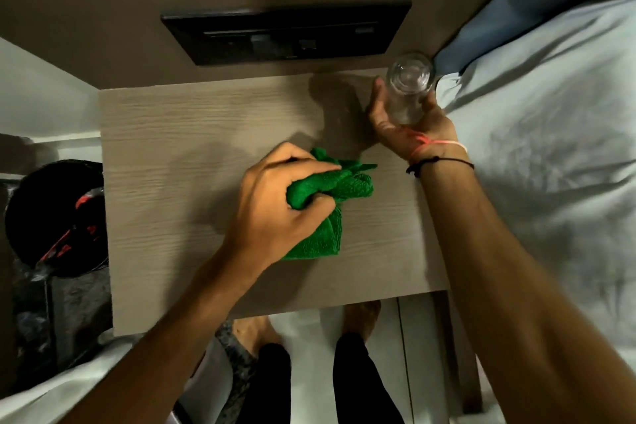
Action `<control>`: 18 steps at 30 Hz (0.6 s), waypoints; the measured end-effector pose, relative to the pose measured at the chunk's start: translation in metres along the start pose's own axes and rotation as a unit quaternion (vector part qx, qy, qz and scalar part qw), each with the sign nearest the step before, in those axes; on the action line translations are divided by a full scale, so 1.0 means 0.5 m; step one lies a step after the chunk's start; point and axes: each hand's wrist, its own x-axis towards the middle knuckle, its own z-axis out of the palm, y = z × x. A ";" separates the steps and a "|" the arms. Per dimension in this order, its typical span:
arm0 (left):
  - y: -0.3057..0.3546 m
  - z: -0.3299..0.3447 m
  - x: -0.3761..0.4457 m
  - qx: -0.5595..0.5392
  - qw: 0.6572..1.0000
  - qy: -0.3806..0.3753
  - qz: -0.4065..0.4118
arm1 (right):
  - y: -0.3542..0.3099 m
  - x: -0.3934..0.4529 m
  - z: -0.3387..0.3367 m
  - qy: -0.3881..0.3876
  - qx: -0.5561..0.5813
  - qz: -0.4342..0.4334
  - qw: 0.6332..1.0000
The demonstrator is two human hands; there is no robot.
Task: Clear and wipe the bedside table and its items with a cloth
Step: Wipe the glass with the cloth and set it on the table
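A light wood-grain bedside table point(165, 155) fills the middle of the view. My left hand point(275, 203) is closed around a bunched green cloth point(330, 189) that rests on the tabletop near its centre. Over the table's far right corner, my right hand point(395, 117) grips a clear drinking glass point(407, 89); whether the glass touches the tabletop I cannot tell. Thread bands circle my right wrist.
A dark switch panel point(285, 33) is set in the wall behind the table. A bed with pale sheets point(550, 148) lies along the right side. A black bin with a bag point(55, 217) stands on the left. My bare feet point(361, 317) show below the front edge.
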 end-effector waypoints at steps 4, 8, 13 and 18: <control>0.017 0.017 0.018 0.011 1.000 0.003 -0.005 | -0.020 0.006 0.018 -0.019 0.013 0.012 1.000; 0.059 0.012 0.034 0.028 0.999 0.030 -0.004 | -0.027 0.012 0.021 -0.022 -0.020 0.020 0.999; 0.157 -0.001 0.063 0.000 0.989 0.149 0.017 | -0.017 -0.065 -0.023 -0.002 -0.237 -0.013 0.971; 0.297 0.077 0.090 -0.061 0.992 0.083 0.071 | -0.067 -0.303 -0.093 0.004 -0.392 -0.330 0.859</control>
